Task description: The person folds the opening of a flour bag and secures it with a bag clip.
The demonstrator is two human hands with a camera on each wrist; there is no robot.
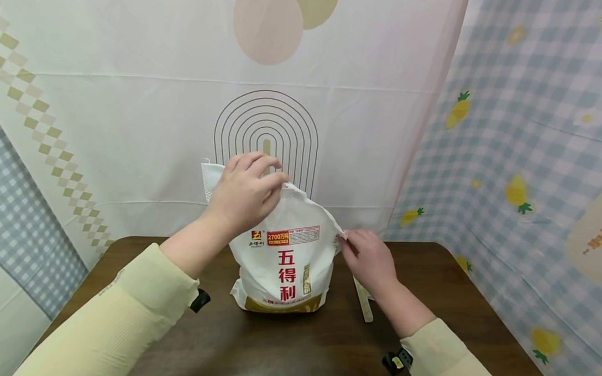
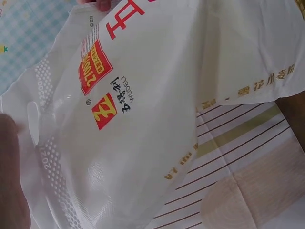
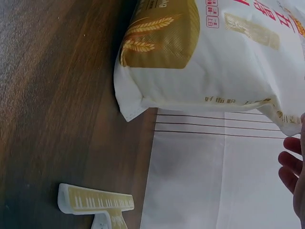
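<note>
A white flour bag [image 1: 298,254] with red lettering and a gold band stands upright on the table. My left hand [image 1: 248,194] is at its top edge, fingers bent over it; in the left wrist view a blurred part of the hand [image 2: 12,176] shows beside the bag's slotted handle strip. At the top right corner, my right hand [image 1: 370,259] pinches the bag's edge between thumb and fingers. In the right wrist view, the other fingers [image 3: 289,162] show below that corner.
A T-shaped white and gold bag clip [image 3: 97,199] lies on the brown table [image 3: 52,119], to the right of the bag and partly behind my right hand in the head view. A printed white cloth [image 1: 134,121] hangs behind the table, with a checked cloth [image 1: 522,135] at the right.
</note>
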